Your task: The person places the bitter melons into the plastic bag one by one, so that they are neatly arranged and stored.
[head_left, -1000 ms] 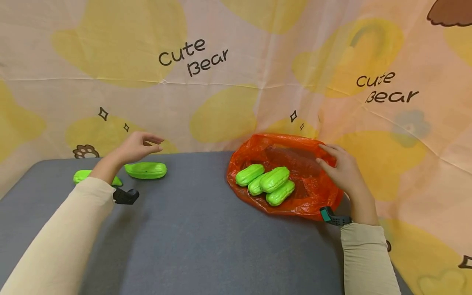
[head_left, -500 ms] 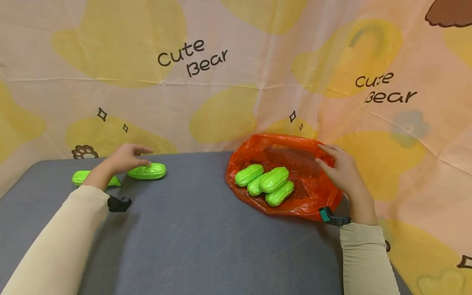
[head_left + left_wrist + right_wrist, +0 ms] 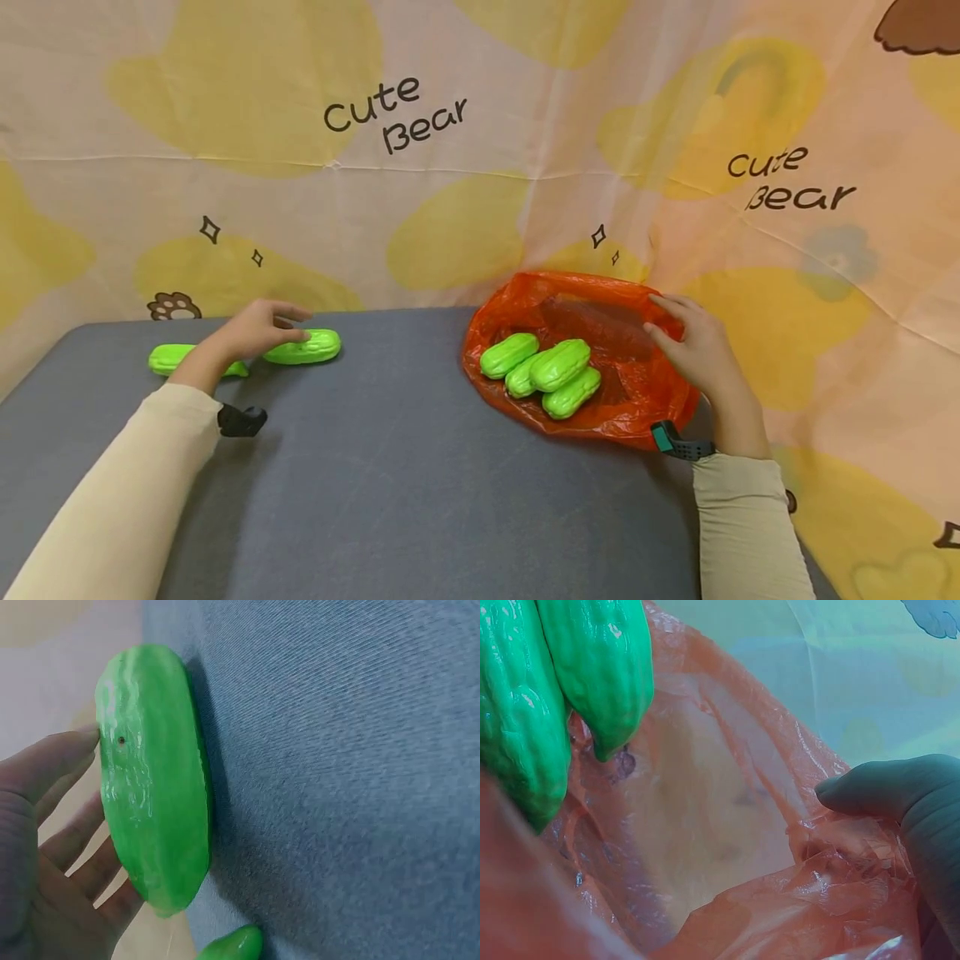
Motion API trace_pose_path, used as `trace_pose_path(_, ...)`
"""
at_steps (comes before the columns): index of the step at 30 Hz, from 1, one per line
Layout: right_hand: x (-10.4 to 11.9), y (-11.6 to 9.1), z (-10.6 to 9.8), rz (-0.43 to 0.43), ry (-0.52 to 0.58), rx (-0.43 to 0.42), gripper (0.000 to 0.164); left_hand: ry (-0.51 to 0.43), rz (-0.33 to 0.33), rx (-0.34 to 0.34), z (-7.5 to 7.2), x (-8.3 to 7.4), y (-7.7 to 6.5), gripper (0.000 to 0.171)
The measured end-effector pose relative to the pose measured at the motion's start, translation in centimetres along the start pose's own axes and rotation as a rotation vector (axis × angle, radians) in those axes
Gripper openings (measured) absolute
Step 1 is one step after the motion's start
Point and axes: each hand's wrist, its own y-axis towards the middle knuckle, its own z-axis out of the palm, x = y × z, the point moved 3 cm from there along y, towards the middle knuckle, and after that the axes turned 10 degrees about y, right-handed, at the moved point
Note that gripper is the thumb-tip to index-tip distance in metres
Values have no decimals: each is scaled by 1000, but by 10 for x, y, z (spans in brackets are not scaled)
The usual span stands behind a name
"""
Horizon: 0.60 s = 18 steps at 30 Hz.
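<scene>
In the head view, my left hand (image 3: pixel 251 332) is over a bright green, ribbed toy bitter melon (image 3: pixel 321 346) lying at the back left of the table. The left wrist view shows the thumb tip at the upper edge of this bitter melon (image 3: pixel 154 787); the other fingers reach behind it, tips hidden. My right hand (image 3: pixel 697 346) grips the right rim of an orange-red plastic bag (image 3: pixel 622 425). Its thumb lies over the bunched film (image 3: pixel 847 877), with the other fingers mostly hidden. Several more bitter melons (image 3: pixel 560 365) rest piled inside the bag's wide mouth.
Another bitter melon (image 3: pixel 168 358) lies farther left, partly covered by my left wrist. Grey-blue cloth covers the table (image 3: pixel 390 467). A printed fabric curtain (image 3: pixel 450 225) hangs along the back and right edges.
My left hand has come down and slightly left, from above the table to the nearer bitter melon, its thumb now against it. The right hand and the bag have stayed in place.
</scene>
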Motion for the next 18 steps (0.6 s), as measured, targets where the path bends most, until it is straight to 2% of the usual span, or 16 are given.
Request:
trace_pose_path(5, -1, 0, 1, 8, 0, 0, 48, -3, 22, -5, 10, -5, -1, 56)
trace_pose_path(10, -2, 0, 1, -1, 0, -10, 48, -42, 47, -25, 19, -12, -1, 52)
trace_pose_path(18, -2, 0, 1, -4, 3, -8, 48, -57, 45, -71, 24, -13, -6, 55)
